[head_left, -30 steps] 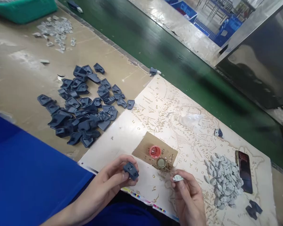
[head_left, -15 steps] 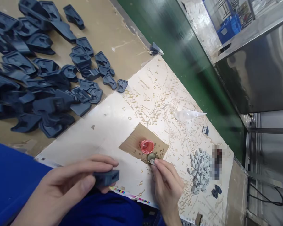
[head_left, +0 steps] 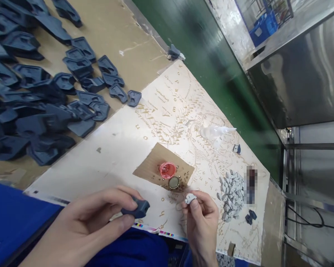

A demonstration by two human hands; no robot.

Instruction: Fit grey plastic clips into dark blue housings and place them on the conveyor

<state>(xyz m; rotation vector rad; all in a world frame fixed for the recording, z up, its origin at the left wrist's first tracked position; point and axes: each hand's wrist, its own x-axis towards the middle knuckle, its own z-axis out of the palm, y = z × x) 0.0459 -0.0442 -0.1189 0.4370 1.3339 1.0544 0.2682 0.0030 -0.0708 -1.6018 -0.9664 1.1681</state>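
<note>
Between the thumb and fingers of my left hand is a dark blue-grey moulded plastic part, held above the near edge of the printed sheet. My right hand pinches a small light grey plastic piece to the right of it, and the two pieces are apart. Just beyond my right hand lies a brown cardboard square. On it stand a small red cup with shiny liquid inside and a bottle cap.
Many dark moulded parts cover the left of the table. To the right lies a heap of light grey pieces, near small dark parts. A translucent nozzle bottle lies farther back. A green strip borders the table.
My right hand has drawn back from the bottle cap, bringing the grey piece up into view. My left hand has turned the dark part and moved slightly right. The whole view has shifted a little.
</note>
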